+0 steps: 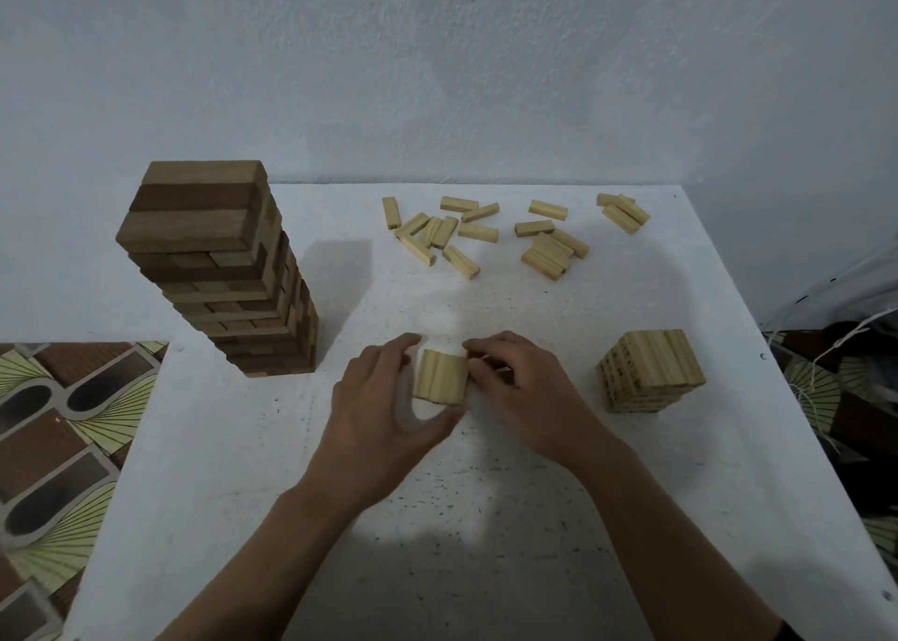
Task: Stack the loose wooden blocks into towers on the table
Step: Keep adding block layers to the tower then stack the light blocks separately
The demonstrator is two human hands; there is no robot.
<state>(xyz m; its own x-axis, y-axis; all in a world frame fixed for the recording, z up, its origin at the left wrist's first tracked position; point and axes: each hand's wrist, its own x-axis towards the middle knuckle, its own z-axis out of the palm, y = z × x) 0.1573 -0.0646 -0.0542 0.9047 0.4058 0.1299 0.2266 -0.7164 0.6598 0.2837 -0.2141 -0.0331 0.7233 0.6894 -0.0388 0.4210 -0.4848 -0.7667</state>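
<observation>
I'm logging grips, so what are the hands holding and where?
Both hold a row of pale blocks on the table: left hand at its left side, right hand at its right edge.

A pale blue-grey plastered wall (486, 57) fills the 12 o'clock side. Brown-and-cream patterned floor covering (58, 446) lies at 8 o'clock. Thin white cords (848, 337) trail over dark clutter (870, 397) at 3 o'clock.

This looks like a room in a home. A plain pale painted wall (437, 57) with an uneven finish backs a white speckled bench (340, 519). Beside it lies a floor covering patterned in brown ovals and yellow-green fans (63, 422). A tall tower of dark wooden game blocks (218, 271) and small pale wooden blocks (461, 261) sit on the bench, and loose white cords (843, 345) trail at the right.
</observation>
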